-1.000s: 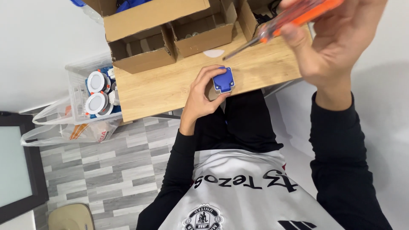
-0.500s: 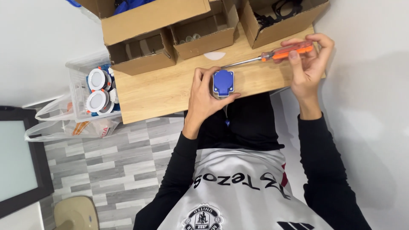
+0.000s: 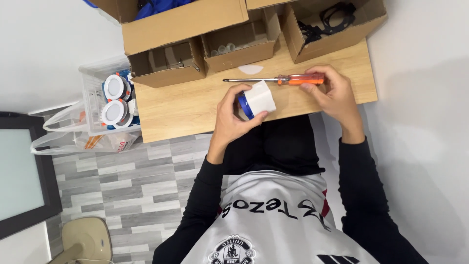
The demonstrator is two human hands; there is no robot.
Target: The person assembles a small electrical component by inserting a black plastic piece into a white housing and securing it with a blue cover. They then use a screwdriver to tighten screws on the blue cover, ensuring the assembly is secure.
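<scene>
From the head camera, looking straight down, the left hand (image 3: 233,117) is wrapped around a small white block-shaped part with a blue rim (image 3: 257,99), fingers and thumb closed on its sides, holding it on the near edge of a wooden tabletop (image 3: 185,110). The right hand (image 3: 333,95) rests on the table just beside it, fingers curled lightly over the orange handle of a screwdriver (image 3: 276,79) that lies flat, its metal shaft pointing left just beyond the white part. Beyond the screwdriver stand open cardboard boxes (image 3: 234,41); one at the right holds black cables (image 3: 325,19). A small white oval piece (image 3: 250,69) lies near the shaft. Left of the table, a clear plastic bin (image 3: 93,105) holds round white fittings (image 3: 115,100).
</scene>
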